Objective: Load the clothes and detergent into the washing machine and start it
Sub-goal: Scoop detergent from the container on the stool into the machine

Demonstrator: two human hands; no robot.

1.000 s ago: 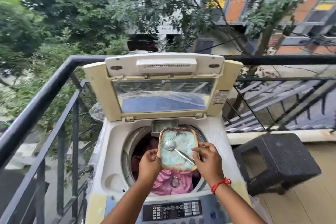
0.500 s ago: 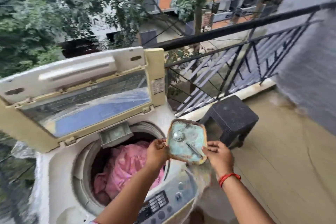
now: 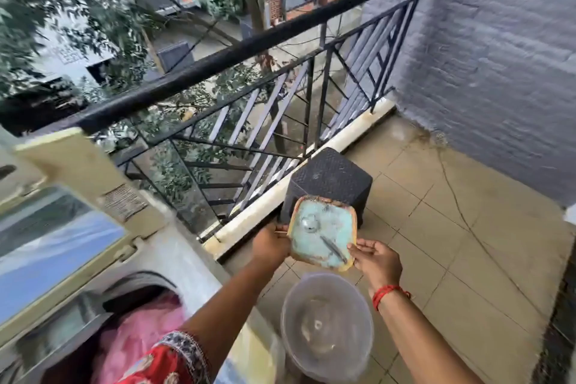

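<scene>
Both hands [image 3: 271,242] [image 3: 378,262] hold detergent box [image 3: 322,238] tilted, spoon [image 3: 324,238] pointing lower-right.

No legible text, sticker on lid [image 3: 124,201] blurred

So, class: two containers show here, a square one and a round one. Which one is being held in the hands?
The square detergent box with a spoon inside, held by the left hand and the right hand; the round clear tub sits below, untouched.
</scene>
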